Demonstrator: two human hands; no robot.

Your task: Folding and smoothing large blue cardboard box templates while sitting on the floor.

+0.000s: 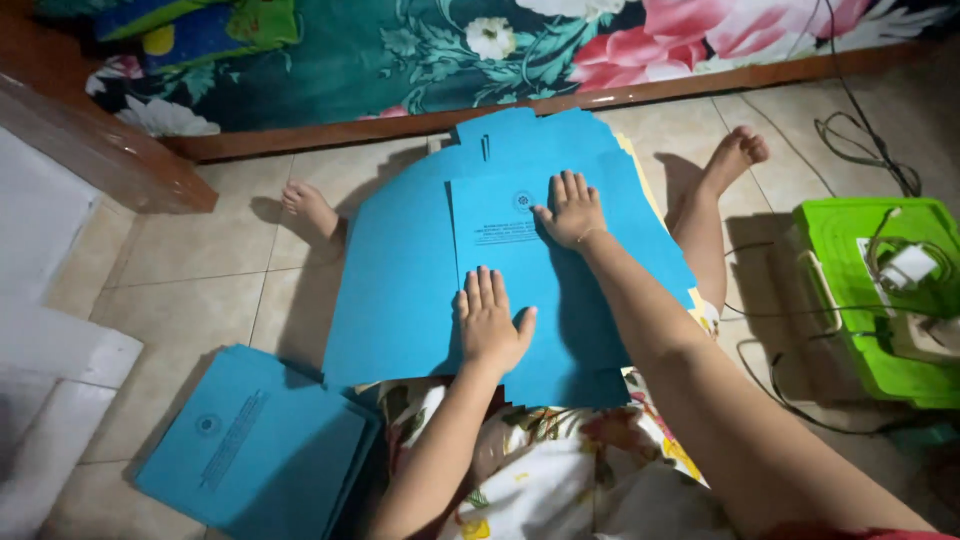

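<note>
Tiled floor [200, 240] beneath everything. Across the lap, a big unfolded blue card folder [400, 290] — top sheet of a stack, one flap turned over its middle. Nearer and to the left of that folder, a pile of finished blue folders [255, 445]. Right of it, a green plastic box [860, 300] with cables. Right hand [572, 210] flat on the flap, grip released; left hand [490, 322] likewise — palm down, fingers spread, grasping nothing.

Tiled floor [200, 250] bears blue folders [255, 440], green box [850, 300].
</note>
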